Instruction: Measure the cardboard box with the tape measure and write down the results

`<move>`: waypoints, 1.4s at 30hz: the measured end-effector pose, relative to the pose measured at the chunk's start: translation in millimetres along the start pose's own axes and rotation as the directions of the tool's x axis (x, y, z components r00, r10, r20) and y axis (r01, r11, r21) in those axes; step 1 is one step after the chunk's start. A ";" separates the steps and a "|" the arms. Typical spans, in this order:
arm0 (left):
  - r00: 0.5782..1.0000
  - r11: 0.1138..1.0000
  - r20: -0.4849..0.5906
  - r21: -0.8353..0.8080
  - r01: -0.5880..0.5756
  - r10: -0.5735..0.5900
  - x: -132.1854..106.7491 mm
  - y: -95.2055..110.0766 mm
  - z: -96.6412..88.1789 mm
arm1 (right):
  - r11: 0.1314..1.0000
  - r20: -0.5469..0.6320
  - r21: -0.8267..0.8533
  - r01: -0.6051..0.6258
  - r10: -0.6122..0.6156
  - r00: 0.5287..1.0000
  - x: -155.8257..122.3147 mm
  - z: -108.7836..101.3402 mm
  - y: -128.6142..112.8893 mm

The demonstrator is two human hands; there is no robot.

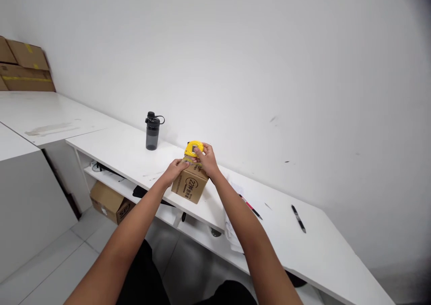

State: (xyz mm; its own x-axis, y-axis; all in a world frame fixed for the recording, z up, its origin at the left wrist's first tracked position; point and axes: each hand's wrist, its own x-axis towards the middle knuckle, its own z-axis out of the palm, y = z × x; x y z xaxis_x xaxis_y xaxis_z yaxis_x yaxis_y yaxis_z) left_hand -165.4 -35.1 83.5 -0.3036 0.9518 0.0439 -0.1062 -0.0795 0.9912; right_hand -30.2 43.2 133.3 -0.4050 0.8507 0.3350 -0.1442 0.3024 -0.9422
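Observation:
A small brown cardboard box (189,186) with black print stands near the front edge of the white desk (128,154). My right hand (206,159) is closed round a yellow tape dispenser (193,148) held at the box's top far edge. My left hand (175,169) rests on the top of the box at its left side, fingers curled and pressing down on the clear tape there. Both forearms reach in from the bottom of the view.
A dark grey water bottle (152,131) stands on the desk left of the box. A red-and-black pen (251,207), a black marker (298,218) and white papers (232,233) lie to the right. A cardboard box (109,202) sits under the desk; more cartons (23,67) are stacked far left.

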 end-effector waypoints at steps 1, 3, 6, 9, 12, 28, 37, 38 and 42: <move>1.000 1.000 -0.012 -0.029 -0.007 0.007 0.1 -0.4 1.8 | 0.999 0.024 -0.042 0.011 -0.010 1.000 1.5 3.9 3.2; 1.000 0.995 -0.023 -0.097 -0.023 0.021 -0.5 -1.3 5.9 | 0.985 0.085 -0.163 0.053 -0.040 0.996 2.7 8.3 5.9; 0.994 0.983 -0.032 -0.145 -0.108 0.104 -3.2 -2.9 13.1 | 0.900 0.160 -0.407 0.153 -0.094 0.983 0.7 9.9 3.1; 0.968 0.963 -0.079 -0.114 -0.245 0.237 -4.8 -4.8 19.5 | 0.777 0.206 -0.591 0.215 -0.113 0.972 -2.9 9.3 -2.7; 0.938 0.944 -0.151 -0.061 -0.324 0.312 -2.0 -8.6 23.3 | 0.703 0.235 -0.671 0.236 -0.100 0.967 -5.0 2.7 -7.3; 0.900 0.964 -0.345 0.082 -0.253 0.265 12.2 -19.0 26.9 | 0.615 0.136 -0.787 0.053 0.090 0.987 -79.5 -124.6 -48.0; 0.895 0.960 -0.348 0.086 -0.268 0.281 17.3 -21.0 28.4 | 0.636 0.061 -0.770 0.049 -0.004 0.998 -88.2 -128.1 -31.8; 0.896 0.960 -0.346 0.085 -0.266 0.279 17.6 -21.1 28.2 | 0.633 0.054 -0.772 0.056 -0.022 0.998 -83.9 -123.2 -29.8; 0.895 0.956 -0.338 0.107 -0.271 0.292 15.9 -19.9 26.7 | 0.613 0.099 -0.783 0.108 -0.049 0.994 -55.3 -89.4 -26.2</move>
State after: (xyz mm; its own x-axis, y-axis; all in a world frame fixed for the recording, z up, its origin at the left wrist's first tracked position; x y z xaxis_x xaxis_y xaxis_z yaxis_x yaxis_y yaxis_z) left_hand -142.9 -10.5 67.8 -0.6230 0.7280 0.2860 0.0824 -0.3026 0.9496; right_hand 76.6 26.6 139.4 -0.4853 0.7879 0.3790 0.5742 0.6141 -0.5414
